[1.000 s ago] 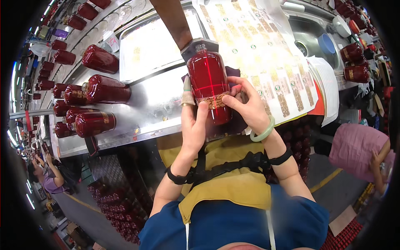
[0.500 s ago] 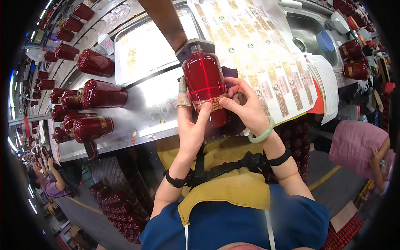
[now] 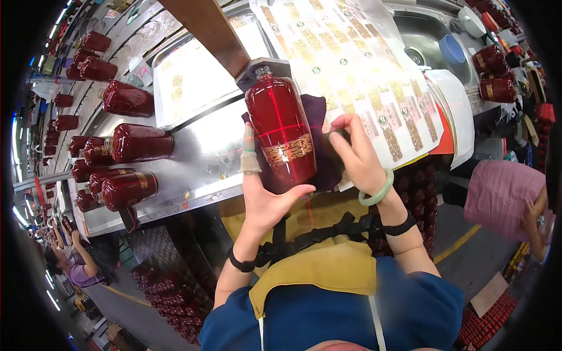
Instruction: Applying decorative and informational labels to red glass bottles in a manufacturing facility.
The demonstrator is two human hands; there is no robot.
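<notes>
Bottle (image 3: 280, 120) lies beside the wide-spread left hand (image 3: 261, 202); the right hand (image 3: 364, 157) seemingly pinches a small dark object (image 3: 343, 136).

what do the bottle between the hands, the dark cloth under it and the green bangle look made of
Bottle: probably glass, glossy deep red, with sharp highlights and a clear neck. Dark cloth: fabric, fibre unclear, matte, with soft edges. Green bangle: perhaps polished stone, though glass or plastic could give that smooth sheen.

Red bottle (image 3: 277, 120) between left hand (image 3: 261, 205) and right hand (image 3: 364, 161)
</notes>
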